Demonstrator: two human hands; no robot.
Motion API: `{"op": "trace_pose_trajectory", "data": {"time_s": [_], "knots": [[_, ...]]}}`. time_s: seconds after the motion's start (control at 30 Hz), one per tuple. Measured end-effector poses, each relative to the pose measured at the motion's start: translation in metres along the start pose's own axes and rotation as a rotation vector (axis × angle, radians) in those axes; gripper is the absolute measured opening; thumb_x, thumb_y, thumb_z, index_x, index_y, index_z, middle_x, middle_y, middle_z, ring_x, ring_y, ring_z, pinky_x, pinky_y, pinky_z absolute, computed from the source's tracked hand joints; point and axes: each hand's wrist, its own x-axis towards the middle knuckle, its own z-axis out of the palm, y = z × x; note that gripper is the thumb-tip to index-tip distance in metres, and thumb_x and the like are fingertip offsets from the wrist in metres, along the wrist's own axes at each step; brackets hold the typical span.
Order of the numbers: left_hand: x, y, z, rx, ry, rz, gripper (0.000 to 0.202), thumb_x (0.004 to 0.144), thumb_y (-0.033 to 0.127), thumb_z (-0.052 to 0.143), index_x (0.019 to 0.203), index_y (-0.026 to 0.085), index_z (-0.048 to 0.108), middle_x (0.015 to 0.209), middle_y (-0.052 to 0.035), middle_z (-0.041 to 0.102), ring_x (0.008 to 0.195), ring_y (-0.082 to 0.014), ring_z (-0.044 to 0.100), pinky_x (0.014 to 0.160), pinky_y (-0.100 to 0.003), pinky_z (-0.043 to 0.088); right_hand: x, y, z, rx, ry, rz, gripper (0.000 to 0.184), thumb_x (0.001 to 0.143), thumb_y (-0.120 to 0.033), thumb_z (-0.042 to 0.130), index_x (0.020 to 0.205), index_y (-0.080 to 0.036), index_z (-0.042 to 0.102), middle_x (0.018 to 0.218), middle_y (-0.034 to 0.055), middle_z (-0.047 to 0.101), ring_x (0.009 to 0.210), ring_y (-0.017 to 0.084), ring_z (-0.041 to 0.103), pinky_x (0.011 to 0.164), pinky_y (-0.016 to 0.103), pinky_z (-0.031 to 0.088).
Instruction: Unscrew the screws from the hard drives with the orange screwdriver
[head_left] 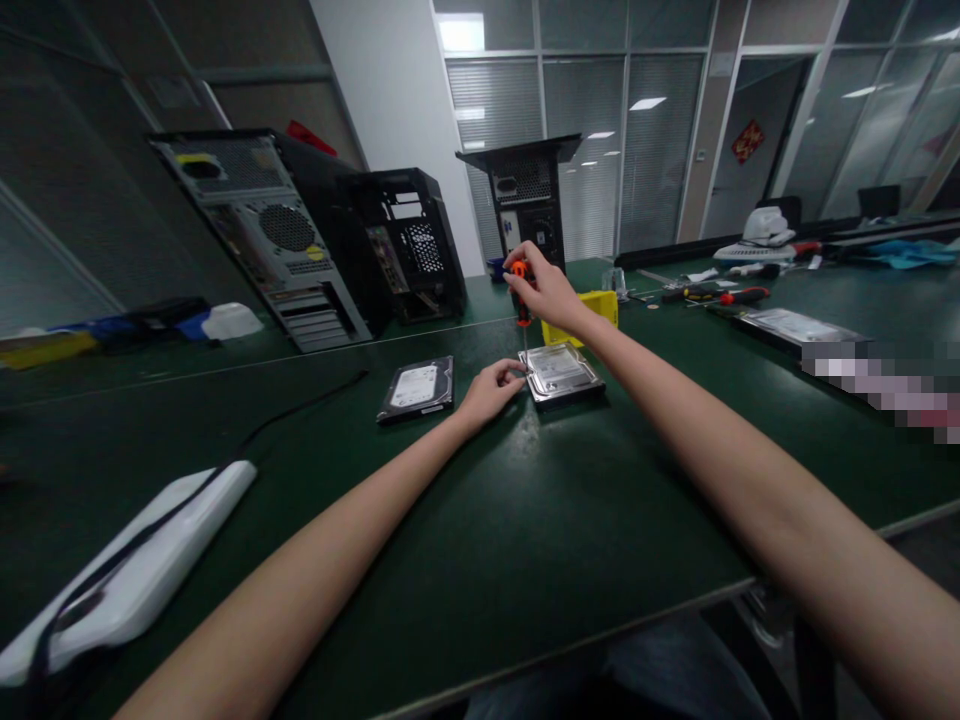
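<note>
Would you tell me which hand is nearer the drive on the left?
Left. The left hand lies just right of that drive; the right hand is farther right, gripping a screwdriver.

No legible text on drive labels (559, 368)

office repair bench (glass partitions (660, 150), pc towers (270, 240))

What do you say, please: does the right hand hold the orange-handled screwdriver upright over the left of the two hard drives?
Not quite. The head view shows the right hand holding the orange-handled screwdriver upright over the right hard drive, which the left hand touches; the left hard drive lies apart, untouched.
</note>
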Motion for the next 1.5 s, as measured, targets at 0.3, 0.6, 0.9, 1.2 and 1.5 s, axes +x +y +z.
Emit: {"op": "trace_pose_trajectory", "data": {"time_s": [0.3,0.6,0.9,1.2,1.5], "knots": [[-0.0009,0.0015,-0.0001,-0.026,-0.001,-0.001,0.033,0.077,0.030,0.057,0.104,0.014,0.064,0.064,0.0033,0.052,0.058,-0.0111,0.045,0.058,-0.023,0.034,-0.0021,-0.0015,-0.0014,-0.008,-0.004,0.045,0.019,0.090,-0.028,0.041,0.108,-0.024,0.046,0.084,0.0032,0.060,0.079,0.021,0.058,0.084,0.041,0.044],[-0.0007,0.0018,0.0003,-0.022,0.005,-0.002,0.032,0.077,0.030,0.057,0.104,0.013,0.065,0.062,0.0039,0.051,0.057,-0.0109,0.044,0.058,-0.023,0.034,-0.0054,0.0037,0.0041,-0.010,0.038,0.035,0.026,0.093,-0.034,0.039,0.116,-0.023,0.038,0.103,0.0085,0.056,0.089,0.024,0.060,0.089,0.044,0.044],[0.0004,-0.0027,0.0003,-0.014,-0.010,0.010,0.033,0.078,0.030,0.057,0.106,0.013,0.064,0.063,0.0036,0.051,0.058,-0.0109,0.045,0.058,-0.023,0.034,-0.0015,0.0019,0.0037,0.011,0.004,0.017,0.026,0.092,-0.034,0.042,0.115,-0.022,0.039,0.103,0.0074,0.058,0.083,0.022,0.060,0.086,0.043,0.045],[0.0000,-0.0018,0.0002,-0.014,-0.002,0.002,0.032,0.078,0.031,0.056,0.105,0.015,0.064,0.064,0.0030,0.053,0.058,-0.0115,0.046,0.059,-0.023,0.034,0.0008,-0.0042,0.0028,0.012,-0.006,-0.021,0.025,0.091,-0.031,0.044,0.113,-0.021,0.044,0.106,0.0080,0.058,0.088,0.021,0.059,0.085,0.038,0.046],[-0.0009,0.0004,-0.0002,-0.019,-0.004,0.002,0.032,0.078,0.029,0.056,0.105,0.014,0.064,0.063,0.0034,0.052,0.058,-0.0113,0.045,0.058,-0.023,0.033,0.0022,-0.0047,0.0028,0.032,-0.014,-0.058,0.022,0.090,-0.028,0.044,0.110,-0.020,0.048,0.106,0.0078,0.059,0.090,0.019,0.058,0.085,0.036,0.046]]}}
